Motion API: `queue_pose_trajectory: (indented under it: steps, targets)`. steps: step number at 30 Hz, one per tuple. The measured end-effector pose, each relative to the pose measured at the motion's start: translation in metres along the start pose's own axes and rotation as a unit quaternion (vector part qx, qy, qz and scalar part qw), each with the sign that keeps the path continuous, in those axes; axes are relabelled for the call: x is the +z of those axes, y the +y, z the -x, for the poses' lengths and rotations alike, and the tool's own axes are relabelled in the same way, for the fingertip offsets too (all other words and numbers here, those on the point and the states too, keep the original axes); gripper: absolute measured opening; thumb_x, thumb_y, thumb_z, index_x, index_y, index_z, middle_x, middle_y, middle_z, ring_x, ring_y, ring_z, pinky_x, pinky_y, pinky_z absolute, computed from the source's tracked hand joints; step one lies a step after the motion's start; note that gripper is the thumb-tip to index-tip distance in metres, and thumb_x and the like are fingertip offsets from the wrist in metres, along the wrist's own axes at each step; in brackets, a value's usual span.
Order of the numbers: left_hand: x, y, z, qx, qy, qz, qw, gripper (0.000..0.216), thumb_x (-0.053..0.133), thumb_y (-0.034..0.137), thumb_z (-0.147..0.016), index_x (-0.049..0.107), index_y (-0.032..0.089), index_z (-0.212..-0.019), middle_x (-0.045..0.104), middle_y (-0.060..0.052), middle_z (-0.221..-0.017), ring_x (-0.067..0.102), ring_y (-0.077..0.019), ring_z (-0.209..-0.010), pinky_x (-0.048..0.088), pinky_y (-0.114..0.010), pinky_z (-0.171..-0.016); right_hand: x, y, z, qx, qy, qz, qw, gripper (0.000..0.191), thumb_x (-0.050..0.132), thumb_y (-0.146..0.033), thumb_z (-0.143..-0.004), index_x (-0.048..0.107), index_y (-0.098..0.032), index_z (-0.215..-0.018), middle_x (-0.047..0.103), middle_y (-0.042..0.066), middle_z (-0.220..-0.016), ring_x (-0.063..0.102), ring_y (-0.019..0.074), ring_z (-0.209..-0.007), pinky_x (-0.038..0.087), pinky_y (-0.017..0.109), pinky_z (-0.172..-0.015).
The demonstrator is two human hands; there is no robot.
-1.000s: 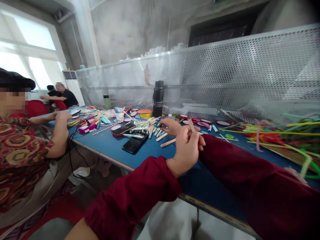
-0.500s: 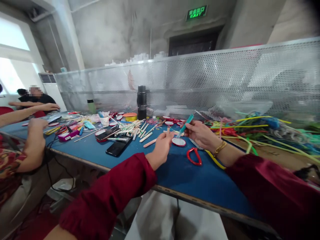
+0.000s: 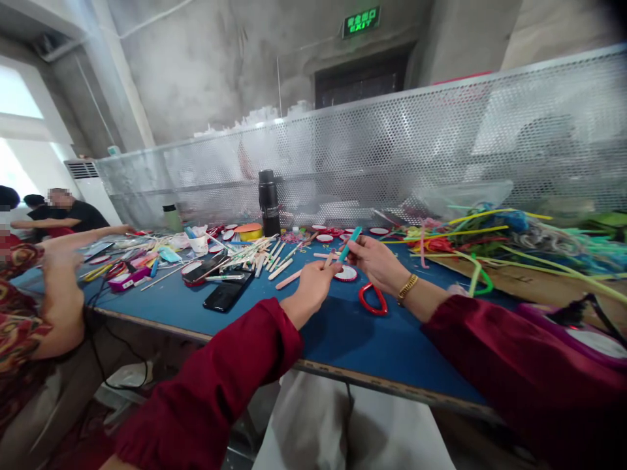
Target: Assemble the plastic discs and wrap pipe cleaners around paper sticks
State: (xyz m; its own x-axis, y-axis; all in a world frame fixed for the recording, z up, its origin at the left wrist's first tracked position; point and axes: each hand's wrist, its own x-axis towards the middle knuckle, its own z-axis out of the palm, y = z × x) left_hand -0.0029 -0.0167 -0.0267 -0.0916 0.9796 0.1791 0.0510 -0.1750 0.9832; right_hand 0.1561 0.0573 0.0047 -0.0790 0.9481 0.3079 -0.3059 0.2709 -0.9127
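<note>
My right hand, with a gold bracelet at the wrist, pinches a slim teal stick near its upper end. The stick slants down toward my left hand, whose fingers are closed around its lower end or just beside it; what they grip is too small to make out. Below the stick, a round white lid with a red rim lies on the blue table. Red-handled scissors rest nearer to me, under my right wrist. A flat pink stick lies left of my left hand.
Several wooden sticks, a black phone and a black bottle are on the left and behind. Coloured pipe cleaners heap up at the right. A perforated metal panel borders the table. A co-worker's arm is far left.
The teal stick and my left fingers have come together. The view has turned slightly right, bringing a purple object with a white disc into sight by my right sleeve.
</note>
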Motion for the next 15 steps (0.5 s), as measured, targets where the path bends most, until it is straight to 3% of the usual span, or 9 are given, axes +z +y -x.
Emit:
queue_pose_trajectory:
  steps: [4, 8, 12, 15]
  targets:
    - [-0.005, -0.002, -0.006, 0.01, 0.027, -0.006, 1.0, 0.036, 0.075, 0.031, -0.081, 0.049, 0.019, -0.059, 0.032, 0.007, -0.051, 0.025, -0.0079, -0.049, 0.015, -0.027, -0.052, -0.041, -0.026, -0.022, -0.053, 0.115, -0.041, 0.991, 0.03, 0.081, -0.031, -0.081, 0.053, -0.023, -0.075, 0.06, -0.003, -0.066, 0.052, 0.0096, -0.057, 0.047, 0.025, -0.054]
    - [-0.013, -0.004, -0.028, 0.023, 0.051, -0.009, 0.998, 0.024, 0.079, 0.033, -0.079, 0.064, 0.017, -0.068, 0.035, 0.007, -0.049, 0.027, -0.0082, -0.048, 0.017, -0.026, -0.052, -0.072, -0.036, -0.027, -0.045, 0.137, -0.061, 0.988, 0.025, 0.079, -0.024, -0.083, 0.054, -0.021, -0.078, 0.064, -0.001, -0.069, 0.056, 0.0097, -0.057, 0.048, 0.027, -0.055]
    - [-0.014, -0.001, -0.066, 0.039, 0.081, -0.059, 0.994, 0.017, 0.08, 0.029, -0.077, 0.07, 0.017, -0.071, 0.045, 0.004, -0.051, 0.038, -0.0103, -0.049, 0.024, -0.026, -0.053, -0.069, -0.023, -0.028, -0.041, 0.111, -0.082, 0.99, 0.03, 0.085, -0.027, -0.077, 0.056, -0.021, -0.079, 0.068, 0.001, -0.073, 0.059, 0.011, -0.059, 0.05, 0.028, -0.054]
    - [-0.01, 0.005, -0.09, 0.06, 0.067, -0.014, 0.996, 0.008, 0.08, 0.019, -0.075, 0.072, 0.016, -0.076, 0.059, 0.001, -0.063, 0.05, -0.0125, -0.06, 0.034, -0.024, -0.059, -0.061, -0.012, -0.026, -0.038, 0.089, -0.088, 0.991, 0.037, 0.091, -0.031, -0.07, 0.057, -0.021, -0.078, 0.066, 0.0, -0.07, 0.06, 0.0117, -0.059, 0.052, 0.029, -0.054]
